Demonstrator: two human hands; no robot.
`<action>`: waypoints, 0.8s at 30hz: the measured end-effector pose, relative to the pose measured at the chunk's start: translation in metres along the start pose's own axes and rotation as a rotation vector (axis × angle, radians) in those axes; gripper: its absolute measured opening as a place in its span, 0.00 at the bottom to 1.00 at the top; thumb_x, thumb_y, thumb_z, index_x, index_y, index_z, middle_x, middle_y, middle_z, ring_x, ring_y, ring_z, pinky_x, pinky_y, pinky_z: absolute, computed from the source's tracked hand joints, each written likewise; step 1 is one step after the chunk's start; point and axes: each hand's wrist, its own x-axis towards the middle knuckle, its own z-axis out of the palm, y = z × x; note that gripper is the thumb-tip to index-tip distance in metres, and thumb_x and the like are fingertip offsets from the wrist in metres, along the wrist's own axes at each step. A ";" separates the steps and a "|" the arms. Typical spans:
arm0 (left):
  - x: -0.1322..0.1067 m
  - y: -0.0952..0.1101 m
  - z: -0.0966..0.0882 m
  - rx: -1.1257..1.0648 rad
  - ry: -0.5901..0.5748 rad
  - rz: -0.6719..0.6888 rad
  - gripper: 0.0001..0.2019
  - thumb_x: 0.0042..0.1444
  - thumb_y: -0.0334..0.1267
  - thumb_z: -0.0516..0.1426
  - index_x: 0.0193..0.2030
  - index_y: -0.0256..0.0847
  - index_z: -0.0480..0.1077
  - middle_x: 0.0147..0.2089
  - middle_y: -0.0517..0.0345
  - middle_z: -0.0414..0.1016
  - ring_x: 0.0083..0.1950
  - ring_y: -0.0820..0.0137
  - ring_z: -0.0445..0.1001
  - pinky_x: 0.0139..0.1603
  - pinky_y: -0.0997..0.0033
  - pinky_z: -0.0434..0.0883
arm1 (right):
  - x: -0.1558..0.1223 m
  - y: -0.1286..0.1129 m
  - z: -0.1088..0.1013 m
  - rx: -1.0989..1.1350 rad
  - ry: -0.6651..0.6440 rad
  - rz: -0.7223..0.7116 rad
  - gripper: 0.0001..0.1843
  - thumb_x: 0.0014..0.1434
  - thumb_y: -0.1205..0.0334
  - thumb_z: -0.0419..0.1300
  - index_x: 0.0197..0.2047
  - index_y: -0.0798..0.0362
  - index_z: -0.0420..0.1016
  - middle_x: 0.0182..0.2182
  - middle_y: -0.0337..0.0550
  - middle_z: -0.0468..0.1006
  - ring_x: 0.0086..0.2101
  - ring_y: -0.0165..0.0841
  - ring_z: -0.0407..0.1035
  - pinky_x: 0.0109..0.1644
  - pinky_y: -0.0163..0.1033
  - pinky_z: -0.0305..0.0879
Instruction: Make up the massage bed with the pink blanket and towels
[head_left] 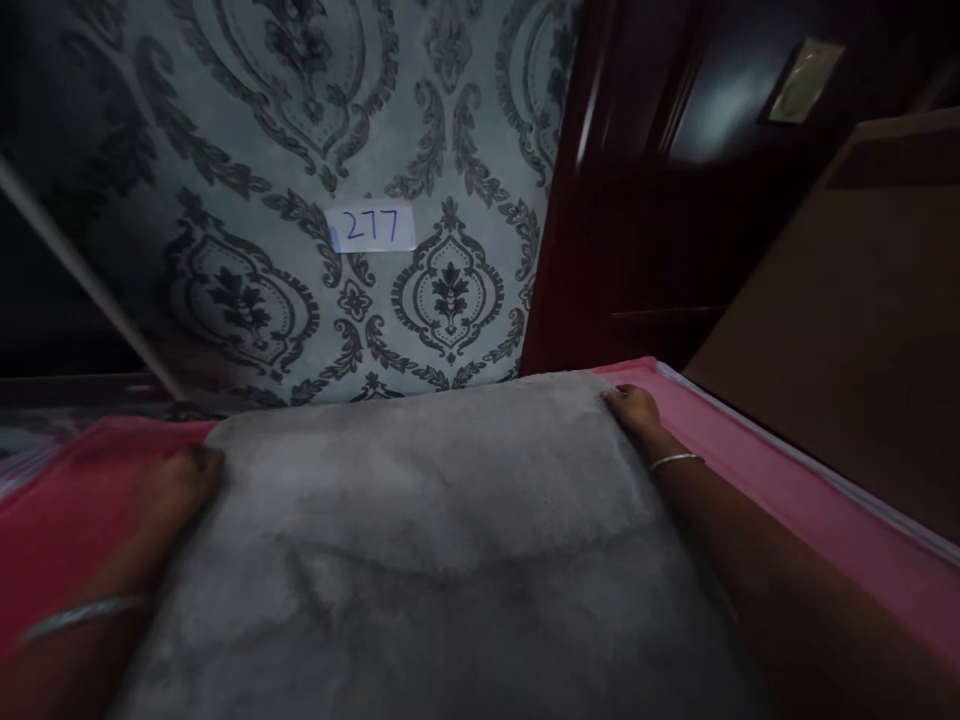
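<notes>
Patterned wallpaper point(450, 290) beyond outstretched arms point(720, 530), left hand point(180, 482) and right hand point(636, 408) clamped on opposite edges of grey fabric point(450, 490)

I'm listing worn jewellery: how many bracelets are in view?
2: a left bracelet worn behind the left hand, and a right bracelet worn behind the right hand, either side of the grey cloth. More may be hidden out of frame.

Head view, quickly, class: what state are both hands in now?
Left hand: closed, blurred, holding the grey, roughly rectangular fabric by its left edge.
Right hand: closed, holding its right edge near the far corner.
</notes>
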 end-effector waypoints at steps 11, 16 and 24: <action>-0.010 0.018 -0.022 -0.144 0.084 -0.059 0.30 0.68 0.42 0.37 0.59 0.15 0.66 0.54 0.20 0.73 0.56 0.44 0.75 0.48 0.55 0.71 | -0.008 -0.024 -0.018 0.086 0.124 -0.008 0.19 0.66 0.57 0.55 0.53 0.57 0.81 0.47 0.60 0.81 0.47 0.47 0.74 0.45 0.43 0.66; -0.016 0.024 -0.043 -0.272 0.131 -0.186 0.30 0.69 0.44 0.41 0.62 0.15 0.63 0.60 0.22 0.70 0.63 0.41 0.70 0.57 0.49 0.70 | 0.008 -0.031 -0.044 0.197 0.295 -0.022 0.21 0.68 0.57 0.52 0.56 0.57 0.78 0.48 0.61 0.80 0.47 0.47 0.72 0.48 0.46 0.65; 0.004 0.022 -0.032 -0.363 0.157 -0.217 0.32 0.70 0.46 0.41 0.62 0.10 0.61 0.62 0.17 0.67 0.66 0.38 0.67 0.61 0.47 0.68 | 0.029 -0.039 -0.040 0.242 0.359 0.002 0.20 0.68 0.58 0.53 0.55 0.58 0.79 0.48 0.61 0.80 0.46 0.44 0.73 0.47 0.43 0.65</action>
